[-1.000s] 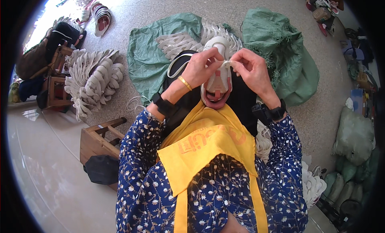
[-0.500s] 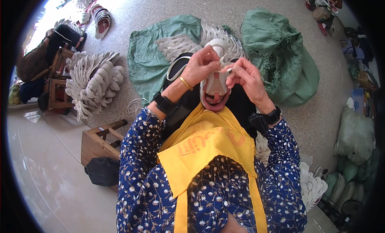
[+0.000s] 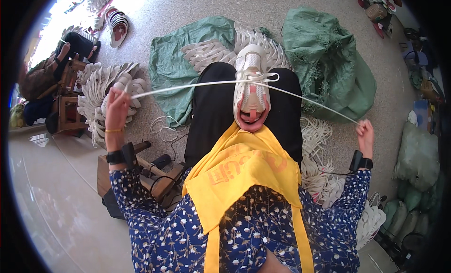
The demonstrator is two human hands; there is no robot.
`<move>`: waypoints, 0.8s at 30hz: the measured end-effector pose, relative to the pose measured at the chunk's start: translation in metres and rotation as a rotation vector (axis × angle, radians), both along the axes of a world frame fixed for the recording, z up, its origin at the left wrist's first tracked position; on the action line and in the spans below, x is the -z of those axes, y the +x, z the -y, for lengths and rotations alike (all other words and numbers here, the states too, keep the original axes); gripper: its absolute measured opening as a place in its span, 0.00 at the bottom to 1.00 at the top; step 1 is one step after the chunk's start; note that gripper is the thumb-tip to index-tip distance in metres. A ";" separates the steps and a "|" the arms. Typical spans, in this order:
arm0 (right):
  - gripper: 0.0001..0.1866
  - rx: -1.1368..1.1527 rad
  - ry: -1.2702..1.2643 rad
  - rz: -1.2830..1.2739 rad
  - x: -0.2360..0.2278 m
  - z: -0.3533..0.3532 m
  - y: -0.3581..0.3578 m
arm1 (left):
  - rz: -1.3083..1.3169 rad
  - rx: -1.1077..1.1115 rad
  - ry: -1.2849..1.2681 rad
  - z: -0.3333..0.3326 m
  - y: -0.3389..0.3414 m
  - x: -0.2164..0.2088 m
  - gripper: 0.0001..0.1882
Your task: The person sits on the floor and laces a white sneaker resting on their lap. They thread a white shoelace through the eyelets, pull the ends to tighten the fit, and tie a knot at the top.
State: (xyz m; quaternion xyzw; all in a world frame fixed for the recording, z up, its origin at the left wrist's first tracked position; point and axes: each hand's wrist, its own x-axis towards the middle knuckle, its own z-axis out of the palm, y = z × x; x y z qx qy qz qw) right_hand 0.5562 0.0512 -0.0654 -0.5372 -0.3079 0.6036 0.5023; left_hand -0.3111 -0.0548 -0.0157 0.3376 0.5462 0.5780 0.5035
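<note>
At upper centre, we see a white shoe (image 3: 253, 100) with pink trim; our left hand (image 3: 117, 106) and right hand (image 3: 365, 133) grip its outstretched white lace (image 3: 188, 86).

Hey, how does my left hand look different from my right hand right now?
The left hand has a gold bangle at its wrist; the right hand shows none. The left hand appears over the white pile, while the right hand has floor behind it. Both grip the lace running across the shoe, and both wrists wear black straps.
</note>
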 end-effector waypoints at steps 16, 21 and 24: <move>0.10 -0.587 0.167 0.268 -0.067 -0.025 -0.297 | -0.818 0.341 0.239 -0.111 0.274 0.000 0.10; 0.10 -0.672 0.148 0.439 -0.076 -0.026 -0.325 | -0.446 0.494 0.045 -0.125 0.273 0.012 0.07; 0.08 -0.754 0.175 0.612 -0.075 -0.032 -0.327 | -0.335 0.625 0.018 -0.127 0.264 0.016 0.07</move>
